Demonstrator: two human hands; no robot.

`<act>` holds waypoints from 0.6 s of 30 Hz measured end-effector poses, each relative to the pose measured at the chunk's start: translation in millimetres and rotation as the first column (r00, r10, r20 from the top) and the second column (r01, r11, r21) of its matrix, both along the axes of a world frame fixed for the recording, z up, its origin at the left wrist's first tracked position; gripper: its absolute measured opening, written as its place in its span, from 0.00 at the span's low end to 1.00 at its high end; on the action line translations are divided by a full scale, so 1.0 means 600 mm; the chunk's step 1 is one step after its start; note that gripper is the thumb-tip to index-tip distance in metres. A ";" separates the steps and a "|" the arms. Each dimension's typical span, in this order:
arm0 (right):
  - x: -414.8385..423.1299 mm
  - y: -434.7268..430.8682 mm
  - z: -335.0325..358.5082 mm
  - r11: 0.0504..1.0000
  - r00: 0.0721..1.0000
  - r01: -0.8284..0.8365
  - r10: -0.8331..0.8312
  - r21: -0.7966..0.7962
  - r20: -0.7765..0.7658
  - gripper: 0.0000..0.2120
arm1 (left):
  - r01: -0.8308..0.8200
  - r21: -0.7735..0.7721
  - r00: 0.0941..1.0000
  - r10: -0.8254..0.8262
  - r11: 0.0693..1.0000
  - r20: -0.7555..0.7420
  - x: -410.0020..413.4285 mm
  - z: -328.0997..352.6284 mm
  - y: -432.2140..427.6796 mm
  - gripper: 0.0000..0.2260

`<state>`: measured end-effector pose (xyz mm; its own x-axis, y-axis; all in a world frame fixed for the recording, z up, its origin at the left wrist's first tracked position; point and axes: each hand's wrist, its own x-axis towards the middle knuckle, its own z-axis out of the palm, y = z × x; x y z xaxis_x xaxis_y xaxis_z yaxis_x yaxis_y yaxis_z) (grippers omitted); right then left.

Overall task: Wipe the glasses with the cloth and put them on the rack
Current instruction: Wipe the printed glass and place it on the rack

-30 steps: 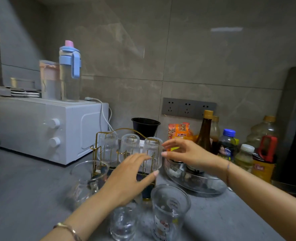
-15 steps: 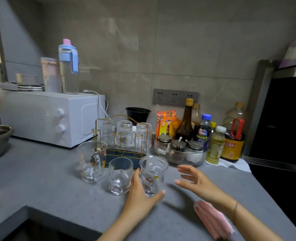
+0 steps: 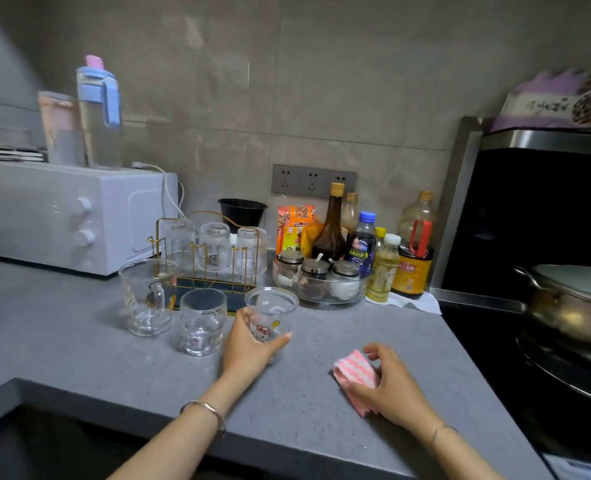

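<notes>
My left hand grips a clear glass with a cartoon print that stands upright on the grey counter. My right hand lies curled over a pink-and-white cloth on the counter, fingers and thumb around it. Left of the held glass stand a short clear glass and a handled glass mug. Behind them a gold wire rack holds three upturned glasses.
A white oven with bottles on top stands at the back left. A glass bowl of spice jars and several sauce bottles sit right of the rack. A stove with a lidded pot fills the right side. The counter edge runs near me.
Both hands drew back from the rack. My left hand has closed around the printed glass, and my right hand has dropped onto the pink cloth. The camera tilted down and right.
</notes>
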<state>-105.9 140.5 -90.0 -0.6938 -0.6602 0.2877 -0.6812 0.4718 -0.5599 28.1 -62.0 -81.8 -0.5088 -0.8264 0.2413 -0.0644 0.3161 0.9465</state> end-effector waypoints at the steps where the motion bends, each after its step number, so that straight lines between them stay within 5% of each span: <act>1: 0.004 -0.001 -0.001 1.000 0.999 0.010 -0.010 -0.006 -0.041 0.27 | 0.002 0.008 1.000 -0.002 1.000 -0.018 0.002 0.002 0.009 0.30; 10: 0.026 -0.030 -0.002 0.989 0.931 -0.014 0.066 0.146 -0.359 0.11 | 0.073 0.033 0.995 -0.070 0.997 -0.073 0.015 0.026 0.072 0.29; 14: 0.002 -0.025 0.003 0.983 0.999 0.051 -0.050 -0.176 0.011 0.03 | 0.105 0.045 0.992 -0.101 0.993 -0.069 0.022 0.021 0.084 0.30; 18: -0.055 0.002 0.010 0.865 0.841 0.362 -0.143 -0.348 0.521 0.05 | 0.143 0.073 0.988 -0.138 0.987 -0.073 0.022 0.015 0.090 0.31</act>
<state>-138.7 141.5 -83.7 -0.9383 -0.3332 0.0926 -0.1778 0.2353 -0.9555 41.0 -8.0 -72.9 -0.6059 -0.7654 0.2167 0.0400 0.2427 0.9693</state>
